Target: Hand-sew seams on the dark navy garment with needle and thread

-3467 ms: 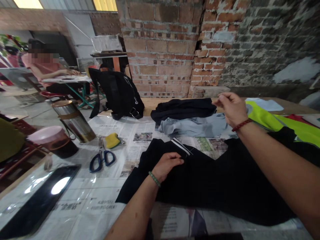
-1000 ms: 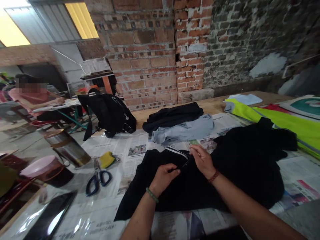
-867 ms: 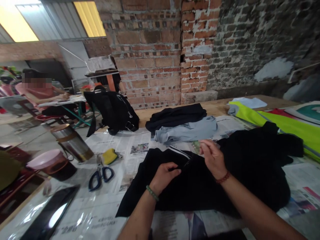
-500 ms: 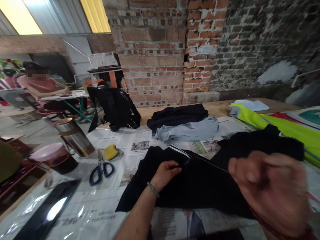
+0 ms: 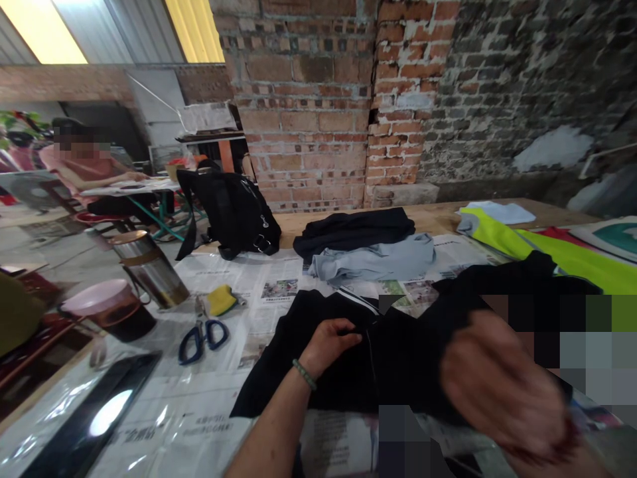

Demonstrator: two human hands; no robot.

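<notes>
A black garment with white stripes along its upper edge lies on the newspaper-covered table. My left hand, with a green bead bracelet at the wrist, rests on it, thumb and fingers closed on the cloth near the stripes. A thin pale thread runs down the black cloth just right of those fingers. Over the garment's right part is my right hand, blurred by motion, its fingers seemingly drawn together; what they hold cannot be made out. Part of the picture around this hand is blocked out by mosaic.
Blue-handled scissors, a yellow sponge-like piece, a lidded cup and a steel flask stand at left. Behind lie a black backpack, dark folded cloth, grey cloth and a yellow-green vest. A person sits farther off.
My right hand has moved a little left and down. The thread, earlier stretched across toward the right hand, now hangs downward over the cloth. My left hand has stayed in place.
</notes>
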